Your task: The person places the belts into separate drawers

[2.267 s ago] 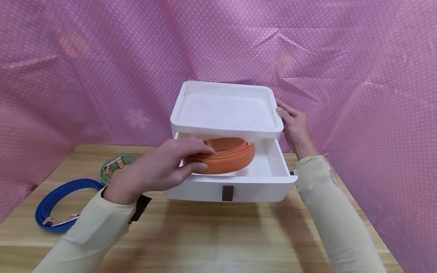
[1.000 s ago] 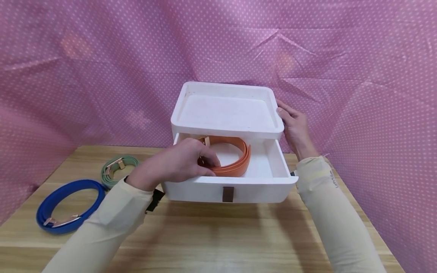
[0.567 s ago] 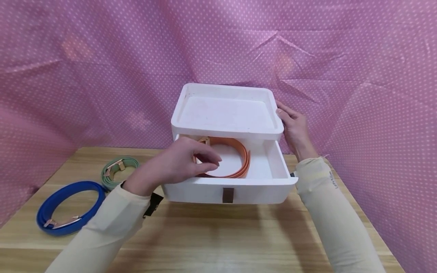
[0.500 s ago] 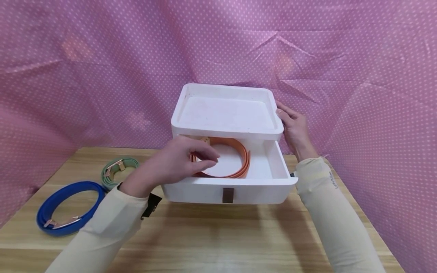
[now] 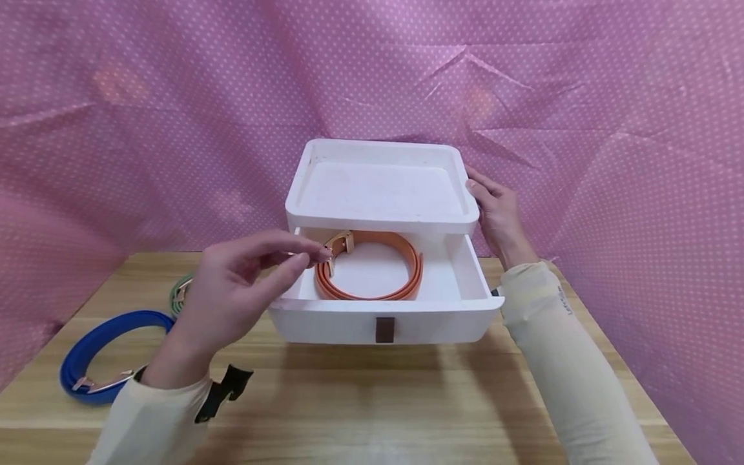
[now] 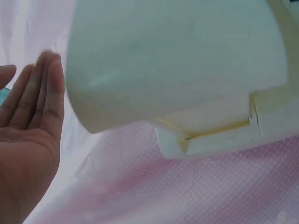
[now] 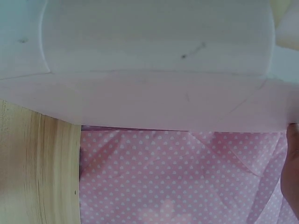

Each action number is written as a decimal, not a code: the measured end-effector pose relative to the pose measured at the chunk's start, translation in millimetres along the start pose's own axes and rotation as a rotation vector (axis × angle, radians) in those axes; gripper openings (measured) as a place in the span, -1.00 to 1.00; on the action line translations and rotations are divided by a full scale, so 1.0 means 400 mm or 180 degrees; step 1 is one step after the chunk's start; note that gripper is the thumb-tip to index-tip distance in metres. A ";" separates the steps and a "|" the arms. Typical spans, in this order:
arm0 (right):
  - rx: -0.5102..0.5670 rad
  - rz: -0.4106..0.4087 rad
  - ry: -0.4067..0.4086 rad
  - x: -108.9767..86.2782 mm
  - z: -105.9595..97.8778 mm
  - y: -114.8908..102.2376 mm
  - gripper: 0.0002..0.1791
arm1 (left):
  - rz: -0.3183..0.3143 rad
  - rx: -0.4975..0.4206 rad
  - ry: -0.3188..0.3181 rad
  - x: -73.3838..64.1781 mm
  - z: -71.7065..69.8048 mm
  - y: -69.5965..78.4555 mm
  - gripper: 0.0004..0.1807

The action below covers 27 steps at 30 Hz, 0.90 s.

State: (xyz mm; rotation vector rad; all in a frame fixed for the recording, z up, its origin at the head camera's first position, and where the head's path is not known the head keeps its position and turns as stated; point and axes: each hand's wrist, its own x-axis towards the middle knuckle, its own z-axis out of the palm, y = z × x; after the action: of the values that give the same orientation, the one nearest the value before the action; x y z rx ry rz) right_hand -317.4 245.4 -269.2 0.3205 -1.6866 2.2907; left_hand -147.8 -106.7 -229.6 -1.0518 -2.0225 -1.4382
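An orange belt (image 5: 378,298), coiled with a gold buckle, lies in the pulled-out drawer (image 5: 447,323) of a white storage box (image 5: 380,219). Left of it, my left hand (image 5: 244,278) is held in the air over the drawer's front left corner, fingers extended and holding nothing. Its palm and loose fingers also show in the left wrist view (image 6: 32,135). My right hand (image 5: 500,213) presses against the box's right side near the top rim, fingers fairly straight along it. In the right wrist view only a bit of that hand (image 7: 292,163) shows, at the box wall.
A coiled blue belt (image 5: 75,361) lies on the wooden table (image 5: 360,400) at the left. Behind it is a coiled green belt (image 5: 177,297), partly hidden by the left hand. A pink dotted cloth (image 5: 372,71) hangs behind and around the table.
The left hand lowered the orange belt into the drawer, let go, and has drawn back left and towards me. The right hand has stayed on the box's side.
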 end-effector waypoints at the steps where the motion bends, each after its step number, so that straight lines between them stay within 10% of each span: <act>1: -0.0001 0.0000 0.0012 -0.001 0.000 0.001 -0.54 | 0.0117 0.0045 0.0016 -0.006 0.001 0.007 -0.76; 8: 0.0066 -0.0022 0.0015 -0.003 -0.003 0.003 -0.55 | 0.1135 -0.0447 0.0011 -0.047 0.052 0.023 -0.82; 13: 0.0049 0.0002 0.0028 0.002 0.001 -0.001 -0.57 | 0.1162 -0.0727 -0.0247 -0.090 0.105 -0.002 -0.83; 18: -0.0024 0.0029 0.0031 0.001 0.007 -0.004 -0.58 | 0.0874 -0.0582 -0.0478 -0.131 0.153 -0.026 -0.78; 27: 0.0115 -0.0048 0.0036 -0.001 0.004 -0.003 -0.56 | -0.0517 -0.0678 -0.0883 -0.178 0.226 -0.067 -0.83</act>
State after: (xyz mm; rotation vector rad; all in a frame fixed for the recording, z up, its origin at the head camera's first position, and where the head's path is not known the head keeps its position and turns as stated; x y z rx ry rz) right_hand -316.7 244.3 -267.8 0.3261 -1.6334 2.3102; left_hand -118.7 -50.5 -329.6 -1.2595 -2.2273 -1.7026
